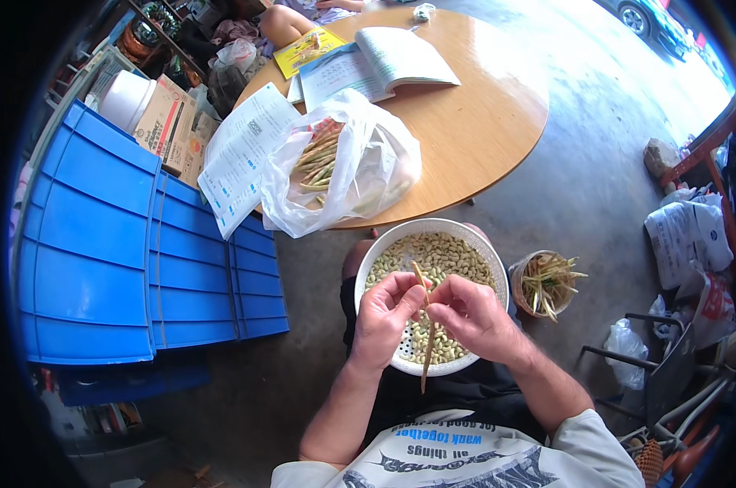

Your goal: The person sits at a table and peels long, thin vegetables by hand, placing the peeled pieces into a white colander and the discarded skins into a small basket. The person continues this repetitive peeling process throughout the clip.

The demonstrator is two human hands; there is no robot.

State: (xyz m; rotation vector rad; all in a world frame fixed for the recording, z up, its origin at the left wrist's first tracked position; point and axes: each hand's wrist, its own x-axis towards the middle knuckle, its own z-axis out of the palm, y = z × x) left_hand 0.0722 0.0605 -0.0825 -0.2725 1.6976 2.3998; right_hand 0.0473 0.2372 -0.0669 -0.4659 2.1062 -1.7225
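Observation:
Over a white perforated plastic basket (500,268) on my lap, my left hand (387,314) and my right hand (474,311) both grip one long brownish bean pod (429,348). The pod stands nearly upright in the picture, its lower end reaching past the basket's near rim. Many pale shelled beans (459,259) lie in the basket, with holes of its bottom showing near my left hand. More unshelled bean pods (320,155) sit in an open white plastic bag (377,171) on the table. Right of the basket, a round container (517,271) holds pale pods or husks (547,283).
The round wooden table (483,122) carries an open book (404,61), a yellow booklet (307,52) and a printed sheet (246,152). Another person's knee (285,25) shows beyond it. Blue plastic crates (93,244) stand at left; bags (689,238) and a folded trolley (663,366) at right.

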